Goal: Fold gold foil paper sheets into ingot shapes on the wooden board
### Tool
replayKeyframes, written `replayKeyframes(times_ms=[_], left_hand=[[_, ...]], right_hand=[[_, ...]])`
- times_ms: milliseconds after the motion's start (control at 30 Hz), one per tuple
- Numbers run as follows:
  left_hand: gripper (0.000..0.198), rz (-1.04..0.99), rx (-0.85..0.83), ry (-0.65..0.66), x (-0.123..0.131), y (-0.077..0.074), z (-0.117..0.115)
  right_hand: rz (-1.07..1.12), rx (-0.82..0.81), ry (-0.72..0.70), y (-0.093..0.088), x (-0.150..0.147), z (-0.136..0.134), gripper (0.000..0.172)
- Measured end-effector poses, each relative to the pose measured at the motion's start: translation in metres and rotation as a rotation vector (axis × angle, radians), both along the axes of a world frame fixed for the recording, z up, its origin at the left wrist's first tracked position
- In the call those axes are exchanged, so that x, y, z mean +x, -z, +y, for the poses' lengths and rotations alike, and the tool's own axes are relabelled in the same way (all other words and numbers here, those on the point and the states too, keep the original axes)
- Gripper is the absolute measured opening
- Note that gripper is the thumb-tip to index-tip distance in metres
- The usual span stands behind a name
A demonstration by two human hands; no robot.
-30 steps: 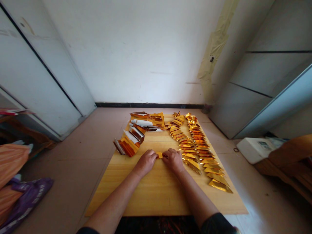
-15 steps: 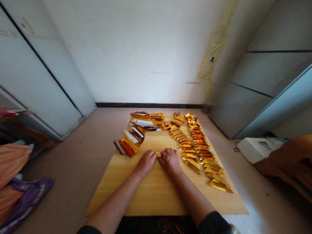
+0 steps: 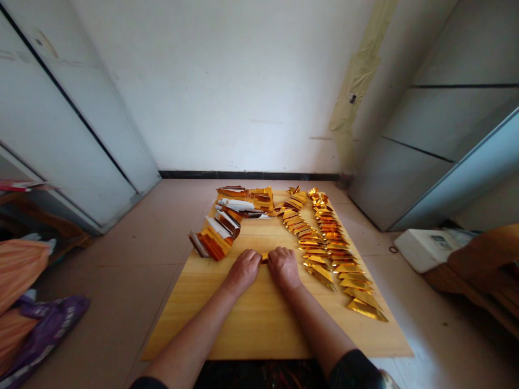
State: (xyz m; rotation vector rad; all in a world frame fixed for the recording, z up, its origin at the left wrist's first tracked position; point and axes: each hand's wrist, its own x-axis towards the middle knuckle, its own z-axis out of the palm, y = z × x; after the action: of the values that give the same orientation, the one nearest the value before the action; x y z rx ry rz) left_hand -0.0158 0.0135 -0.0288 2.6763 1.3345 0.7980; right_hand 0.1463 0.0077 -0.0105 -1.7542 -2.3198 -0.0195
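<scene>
My left hand (image 3: 244, 272) and my right hand (image 3: 284, 267) are close together over the middle of a wooden board (image 3: 251, 324). Between them a small piece of gold foil paper (image 3: 265, 258) shows, its two ends pinched in my closed fingers. Most of that piece is hidden by the hands. Folded gold pieces (image 3: 336, 237) lie overlapping in two long rows to the right of my right hand. Beyond my left hand, loose gold and white sheets (image 3: 219, 232) stand in a curved, fanned stack.
A white box (image 3: 421, 249) sits at the right beside brown wooden furniture. Orange and purple bags (image 3: 52, 329) lie at the left. Grey cabinets (image 3: 441, 119) flank both sides, and a pale wall (image 3: 243, 97) rises behind the board.
The gold piece between my hands shows slightly less of its surface, and my fingers have shifted a little on it. The rows and the stack have not moved.
</scene>
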Motion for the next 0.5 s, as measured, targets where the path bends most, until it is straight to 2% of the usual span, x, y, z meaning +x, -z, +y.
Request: replayKeyframes(times_ms=[233, 500], left_hand=[[0.008, 0.041, -0.012, -0.129, 0.0015, -0.0089, -0.0052], [0.011, 0.066, 0.012, -0.227, 0.0062, -0.0095, -0.003]], right_hand=[[-0.014, 0.025, 0.06, 0.0018, 0.0011, -0.0006, 0.014], [-0.011, 0.073, -0.007, 0.0081, 0.0032, 0.0003, 0.018]])
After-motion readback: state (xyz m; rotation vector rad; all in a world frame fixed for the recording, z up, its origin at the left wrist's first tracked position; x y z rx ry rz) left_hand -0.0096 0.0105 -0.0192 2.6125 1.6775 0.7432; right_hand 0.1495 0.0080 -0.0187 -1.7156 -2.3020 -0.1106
